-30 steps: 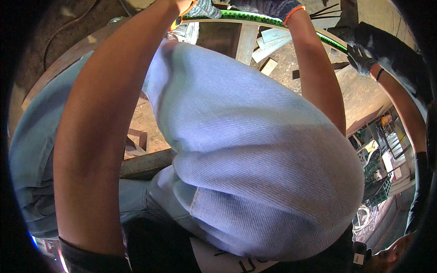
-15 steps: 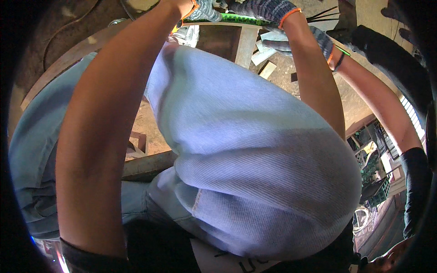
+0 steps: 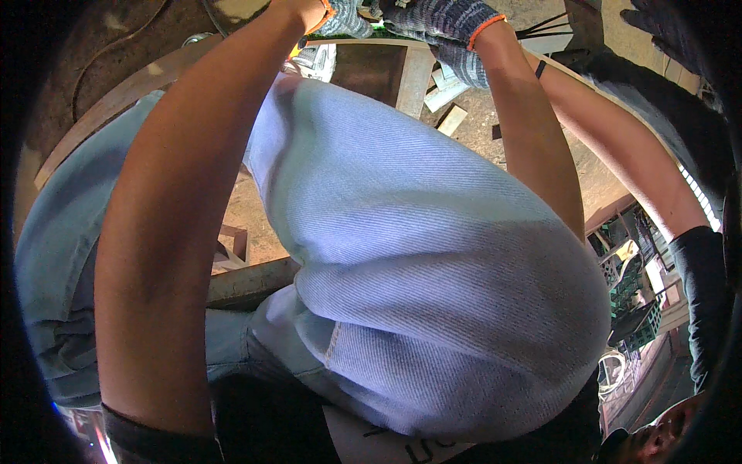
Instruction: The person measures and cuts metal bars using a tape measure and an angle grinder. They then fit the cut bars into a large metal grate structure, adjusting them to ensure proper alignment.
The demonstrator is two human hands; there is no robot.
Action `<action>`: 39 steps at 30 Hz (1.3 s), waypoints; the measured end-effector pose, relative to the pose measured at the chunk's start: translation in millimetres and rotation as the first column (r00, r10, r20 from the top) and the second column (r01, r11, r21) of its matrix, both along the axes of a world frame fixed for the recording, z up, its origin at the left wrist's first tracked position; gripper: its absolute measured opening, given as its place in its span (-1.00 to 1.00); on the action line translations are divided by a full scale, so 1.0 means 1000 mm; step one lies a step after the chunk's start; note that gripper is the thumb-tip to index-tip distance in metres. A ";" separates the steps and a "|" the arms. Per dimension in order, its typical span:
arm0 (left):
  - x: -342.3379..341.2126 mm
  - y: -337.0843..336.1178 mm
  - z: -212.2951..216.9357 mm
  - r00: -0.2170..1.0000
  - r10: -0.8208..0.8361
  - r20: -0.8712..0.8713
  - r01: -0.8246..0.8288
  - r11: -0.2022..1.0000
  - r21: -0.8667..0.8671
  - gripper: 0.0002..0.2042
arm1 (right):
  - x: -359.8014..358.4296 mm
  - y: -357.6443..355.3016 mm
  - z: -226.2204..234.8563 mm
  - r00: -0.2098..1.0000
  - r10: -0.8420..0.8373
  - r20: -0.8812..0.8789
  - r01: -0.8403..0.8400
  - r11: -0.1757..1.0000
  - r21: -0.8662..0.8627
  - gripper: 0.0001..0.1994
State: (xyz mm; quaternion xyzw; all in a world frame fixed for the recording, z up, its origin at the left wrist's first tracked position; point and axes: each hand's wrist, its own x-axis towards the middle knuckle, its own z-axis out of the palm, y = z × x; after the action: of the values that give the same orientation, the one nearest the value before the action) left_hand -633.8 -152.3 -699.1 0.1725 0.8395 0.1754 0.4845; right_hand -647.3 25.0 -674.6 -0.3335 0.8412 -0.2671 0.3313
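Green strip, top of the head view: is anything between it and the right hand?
Nothing visible separates the green strip from the right hand; their exact contact is hidden. A co-worker's gloved hand sits just below the right hand in the picture.

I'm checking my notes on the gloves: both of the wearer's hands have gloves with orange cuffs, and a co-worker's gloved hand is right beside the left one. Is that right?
Not quite. The head view shows the co-worker's gloved hand right beside the wearer's right hand, not the left hand. The gloves with orange cuffs are correct.
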 end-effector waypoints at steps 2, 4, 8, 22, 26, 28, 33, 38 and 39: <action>0.003 -0.002 -0.001 0.999 0.023 -0.029 -0.023 1.000 -0.001 -0.41 | -0.001 -0.003 -0.003 0.996 0.053 -0.068 -0.052 0.999 0.012 -0.83; 0.004 -0.004 0.002 0.998 0.045 -0.032 -0.046 0.999 -0.009 -0.42 | -0.003 -0.008 -0.011 0.994 0.097 -0.041 -0.092 0.989 0.118 -0.83; -0.002 0.008 -0.003 1.000 0.001 0.003 -0.001 1.000 0.029 -0.44 | 0.003 0.007 -0.012 0.999 0.002 -0.034 0.002 0.995 0.104 -0.81; -0.004 0.001 0.013 0.998 0.000 0.068 -0.001 1.000 0.009 -0.46 | -0.003 -0.007 0.001 0.996 0.077 -0.035 -0.071 0.985 0.156 -0.81; -0.002 0.002 0.011 0.996 0.068 0.052 -0.068 0.998 0.013 -0.45 | -0.006 -0.013 -0.001 0.985 0.167 -0.041 -0.147 0.941 0.303 -0.80; -0.001 -0.002 0.013 0.996 0.082 0.045 -0.082 0.997 -0.009 -0.45 | -0.004 -0.010 -0.007 0.987 0.136 -0.086 -0.122 0.982 0.144 -0.80; -0.006 0.008 0.007 0.996 -0.008 0.091 0.003 0.999 0.053 -0.45 | -0.006 0.001 -0.016 0.990 0.111 -0.085 -0.098 0.985 0.143 -0.82; -0.002 -0.001 0.021 0.995 0.051 0.088 -0.052 0.999 0.010 -0.49 | -0.016 -0.018 -0.004 0.961 0.253 -0.112 -0.211 0.933 0.291 -0.82; -0.005 0.001 0.024 0.995 0.035 0.093 -0.035 0.999 -0.004 -0.50 | -0.014 -0.016 -0.004 0.961 0.239 -0.137 -0.198 0.946 0.258 -0.81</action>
State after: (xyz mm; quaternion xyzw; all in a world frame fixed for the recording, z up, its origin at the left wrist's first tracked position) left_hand -638.6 -151.0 -675.2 0.1488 0.8192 0.1908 0.5200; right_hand -660.9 8.6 -678.5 -0.4031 0.8499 -0.0952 0.3258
